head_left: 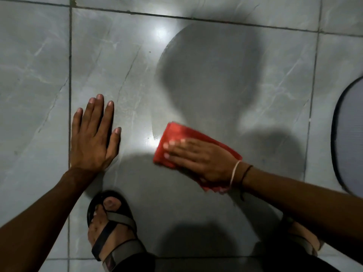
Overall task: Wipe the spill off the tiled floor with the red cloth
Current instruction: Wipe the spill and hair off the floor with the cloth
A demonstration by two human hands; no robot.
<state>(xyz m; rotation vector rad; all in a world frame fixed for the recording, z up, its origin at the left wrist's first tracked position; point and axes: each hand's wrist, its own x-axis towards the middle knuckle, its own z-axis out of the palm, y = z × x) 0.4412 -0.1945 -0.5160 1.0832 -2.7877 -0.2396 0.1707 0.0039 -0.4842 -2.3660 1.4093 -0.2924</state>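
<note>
The folded red cloth [196, 146] lay flat on the glossy grey marbled tiled floor [216, 75], pinned under the right hand [198, 160], whose fingers were stretched out flat and pressing down on it rather than curled around it. And there was the left hand [94, 138], empty, palm down and fingers spread on the tile beside a grout line! A wet sheen of spill [151, 142] glinted just left of the cloth. A grey strapped sandal [112, 230] stood below.
</note>
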